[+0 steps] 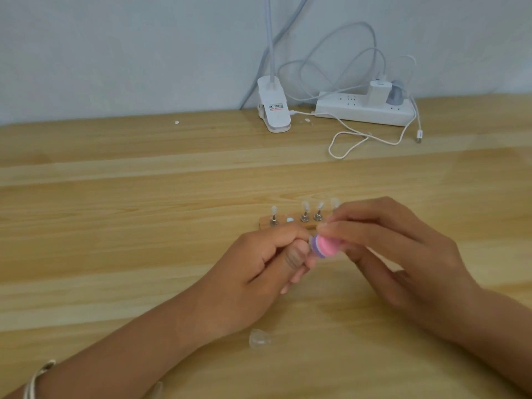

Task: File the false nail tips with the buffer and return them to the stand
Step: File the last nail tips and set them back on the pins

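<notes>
In the head view, the right hand (403, 254) is pinching the pink-and-purple buffer (325, 245) and working it against something that the left hand (259, 266) is gripping in curled fingers (288, 236). This is likely a nail tip, though it is hidden. Behind, the stand (281, 223) is carrying four tips (305, 205), with one spot empty, so the filing seems to be partway through. A clear piece (260, 338) is lying on the bench (115, 226).

**Materials / finish**
Pale wooden worktop (144, 182): matt, visible grain. Small wooden stand (266, 223) with shiny metal pegs (304, 217). Pink-and-purple layered buffer block (324, 246): matt, foam-like. Loose clear plastic nail tip (260, 338): glossy. White plastic lamp clip (273, 110) and white plastic power strip (359, 109): smooth, slight sheen.
</notes>
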Motion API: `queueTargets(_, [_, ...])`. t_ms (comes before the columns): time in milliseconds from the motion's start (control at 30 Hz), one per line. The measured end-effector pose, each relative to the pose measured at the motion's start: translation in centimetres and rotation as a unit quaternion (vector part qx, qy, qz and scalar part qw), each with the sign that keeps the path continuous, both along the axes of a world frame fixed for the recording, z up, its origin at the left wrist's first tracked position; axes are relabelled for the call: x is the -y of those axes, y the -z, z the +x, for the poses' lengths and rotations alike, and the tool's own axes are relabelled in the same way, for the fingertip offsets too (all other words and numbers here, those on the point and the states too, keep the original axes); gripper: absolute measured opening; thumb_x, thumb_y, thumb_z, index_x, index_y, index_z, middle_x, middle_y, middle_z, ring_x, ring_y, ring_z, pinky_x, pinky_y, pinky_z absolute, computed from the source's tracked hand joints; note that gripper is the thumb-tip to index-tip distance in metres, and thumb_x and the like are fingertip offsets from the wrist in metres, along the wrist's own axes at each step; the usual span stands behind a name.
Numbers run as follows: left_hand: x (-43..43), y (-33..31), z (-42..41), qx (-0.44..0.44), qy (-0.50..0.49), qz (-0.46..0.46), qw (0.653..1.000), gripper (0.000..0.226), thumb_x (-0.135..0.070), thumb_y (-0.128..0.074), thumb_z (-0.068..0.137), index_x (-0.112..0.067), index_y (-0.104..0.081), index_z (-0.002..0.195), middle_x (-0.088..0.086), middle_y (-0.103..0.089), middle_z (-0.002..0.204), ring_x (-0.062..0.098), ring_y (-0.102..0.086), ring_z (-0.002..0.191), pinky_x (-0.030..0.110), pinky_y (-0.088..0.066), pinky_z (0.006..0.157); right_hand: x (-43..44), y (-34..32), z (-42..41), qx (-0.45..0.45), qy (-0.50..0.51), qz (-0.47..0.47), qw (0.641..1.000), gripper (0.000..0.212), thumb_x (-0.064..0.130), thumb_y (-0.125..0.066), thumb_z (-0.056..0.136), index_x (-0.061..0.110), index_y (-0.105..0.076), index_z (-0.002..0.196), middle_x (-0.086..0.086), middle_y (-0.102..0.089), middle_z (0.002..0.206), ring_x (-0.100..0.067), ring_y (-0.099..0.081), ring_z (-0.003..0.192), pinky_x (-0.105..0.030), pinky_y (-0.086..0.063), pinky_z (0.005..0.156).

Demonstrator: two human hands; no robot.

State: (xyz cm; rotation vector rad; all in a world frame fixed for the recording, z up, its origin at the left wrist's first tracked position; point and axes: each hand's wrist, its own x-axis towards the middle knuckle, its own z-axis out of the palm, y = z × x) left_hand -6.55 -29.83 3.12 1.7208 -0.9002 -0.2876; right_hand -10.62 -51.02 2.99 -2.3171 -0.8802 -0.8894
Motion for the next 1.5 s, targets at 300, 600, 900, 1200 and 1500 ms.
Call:
queueTargets(300, [0.0, -0.2, 0.0, 0.019, -0.012, 0.008, 1.0, 0.022, -0.028, -0.045, 0.1, -0.022, -0.061, 0.086, -0.001, -0.052, 0.068, 0.021, -0.047, 0.058, 0.039, -0.042, 0.053, 0.1, -0.1, 0.1, -0.006, -0.019, -0.002, 1.0, 0.024, -0.003, -0.057, 0.092, 0.003, -0.069, 0.113, -0.014, -0.067, 0.107, -0.024, -0.066, 0.096, -0.031, -0.052, 0.086])
queueTargets(600, [0.1, -0.3, -0.1, 0.038, -0.016, 0.011, 0.999, 0.021, -0.018, -0.048, 0.1, -0.018, -0.063, 0.085, -0.003, -0.05, 0.066, 0.015, -0.045, 0.059, 0.029, -0.04, 0.054, -0.1, 0.0, 0.0, 0.002, -0.011, -0.01, 1.0, 0.027, -0.009, -0.063, 0.088, 0.002, -0.071, 0.111, -0.013, -0.067, 0.107, -0.025, -0.066, 0.095, -0.031, -0.052, 0.084])
queueTargets(900, [0.1, -0.4, -0.2, 0.004, -0.023, -0.01, 1.0, 0.025, -0.015, -0.046, 0.097, -0.027, -0.061, 0.082, 0.007, -0.053, 0.064, 0.024, -0.047, 0.057, 0.035, -0.039, 0.053, -0.6, 0.3, -0.3, 0.013, -0.038, -0.017, 0.999, 0.032, -0.004, -0.058, 0.094, 0.012, -0.071, 0.118, -0.008, -0.065, 0.113, -0.024, -0.065, 0.099, -0.032, -0.051, 0.087])
queueTargets(1200, [0.2, -0.1, 0.1, -0.034, -0.009, -0.036, 0.999, 0.028, -0.021, -0.045, 0.101, -0.009, -0.057, 0.079, -0.006, -0.051, 0.064, 0.008, -0.049, 0.055, 0.019, -0.041, 0.057, -1.0, 0.7, -0.2, 0.03, -0.031, -0.001, 0.999, 0.028, -0.003, -0.059, 0.096, 0.011, -0.072, 0.116, -0.01, -0.066, 0.111, -0.024, -0.065, 0.099, -0.032, -0.051, 0.087])
queueTargets(1500, [0.1, -0.1, 0.1, -0.069, 0.0, -0.04, 0.997, 0.027, -0.025, -0.045, 0.1, -0.011, -0.057, 0.08, -0.005, -0.052, 0.063, 0.012, -0.05, 0.053, 0.021, -0.043, 0.056, -1.0, 0.6, 0.1, 0.025, -0.036, 0.012, 0.999, 0.025, 0.007, -0.058, 0.1, 0.015, -0.066, 0.122, -0.006, -0.065, 0.11, -0.02, -0.064, 0.098, -0.025, -0.049, 0.089])
